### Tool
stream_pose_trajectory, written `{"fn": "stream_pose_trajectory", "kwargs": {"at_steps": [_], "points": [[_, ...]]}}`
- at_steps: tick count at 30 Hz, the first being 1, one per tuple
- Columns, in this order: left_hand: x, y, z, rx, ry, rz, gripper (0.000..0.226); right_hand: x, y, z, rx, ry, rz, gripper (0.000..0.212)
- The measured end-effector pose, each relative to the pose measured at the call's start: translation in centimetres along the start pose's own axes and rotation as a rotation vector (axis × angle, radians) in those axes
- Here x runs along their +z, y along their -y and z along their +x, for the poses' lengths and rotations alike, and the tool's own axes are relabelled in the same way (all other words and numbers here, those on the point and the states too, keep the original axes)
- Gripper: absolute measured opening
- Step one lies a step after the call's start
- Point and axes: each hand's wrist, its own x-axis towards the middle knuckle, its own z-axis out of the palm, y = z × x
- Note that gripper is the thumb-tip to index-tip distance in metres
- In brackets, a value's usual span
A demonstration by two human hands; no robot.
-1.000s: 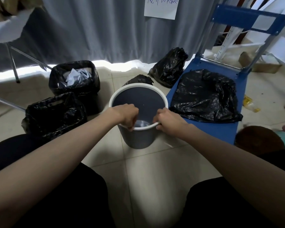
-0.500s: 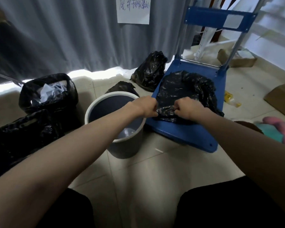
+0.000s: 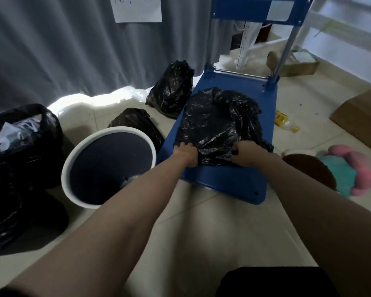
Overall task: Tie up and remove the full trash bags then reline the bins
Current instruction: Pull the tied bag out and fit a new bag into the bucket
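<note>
Trash bag on cart: a crumpled black trash bag [image 3: 219,123] is spread over the deck of the blue cart [image 3: 223,179], at about 1 o'clock from the grey bin.
Left hand: the left hand [image 3: 185,154] is placed at the bag's near left edge, fingers curled into the plastic, which is gripped.
Right hand: the right hand [image 3: 247,154] is placed at the bag's near right edge, with plastic bunched under curled fingers and held.
Grey bin: a round grey bin [image 3: 108,168] with a white rim is seen on the tiled floor just left of the cart; no liner is fitted, and a small pale scrap is seen at its bottom.
Tied bags: one knotted black bag [image 3: 171,88] is seen at 12 o'clock by the curtain [image 3: 62,50]; a second black bag [image 3: 137,121] is found just behind the grey bin.
Full bin: a black-lined bin [image 3: 24,133] holding paper waste is seen at 9 o'clock, with more black plastic [image 3: 4,211] below it.
Surroundings: a cardboard box [image 3: 360,116] is seen at 3 o'clock, and a pink and teal soft item [image 3: 347,170] lies right of the cart.
</note>
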Motion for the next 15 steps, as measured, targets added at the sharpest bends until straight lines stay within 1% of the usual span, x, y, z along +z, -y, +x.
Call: {"fn": "stream_pose_trajectory", "kwargs": {"at_steps": [2,5,8,9,11,13,15], "points": [[-1.0,-0.2,-0.2,0.010,-0.088,-0.026,0.049,-0.8,1.0,-0.1,-0.021,-0.065,0.044,0.028],[-3.8,-0.1,-0.6,0.064,-0.224,-0.061,0.042,-1.6,2.3,-0.8,-0.013,-0.131,0.059,0.035],[-6.0,0.4,-1.0,0.091,-0.247,-0.083,0.039,-2.1,3.3,-1.8,-0.009,-0.158,0.082,0.035],[-6.0,0.6,-1.1,0.084,-0.221,-0.078,0.042,-2.2,3.5,-2.2,-0.012,-0.150,0.079,0.034],[-4.9,0.9,-1.0,0.052,-0.107,-0.057,0.054,-2.1,3.6,-2.9,-0.021,-0.124,0.061,0.033],[-2.5,1.0,-0.6,0.014,0.011,-0.020,0.064,-2.0,3.5,-3.5,-0.032,-0.091,0.039,0.031],[0.0,1.0,-0.1,-0.019,0.096,-0.013,0.069,-2.0,3.3,-3.6,-0.036,-0.067,0.020,0.029]]}}
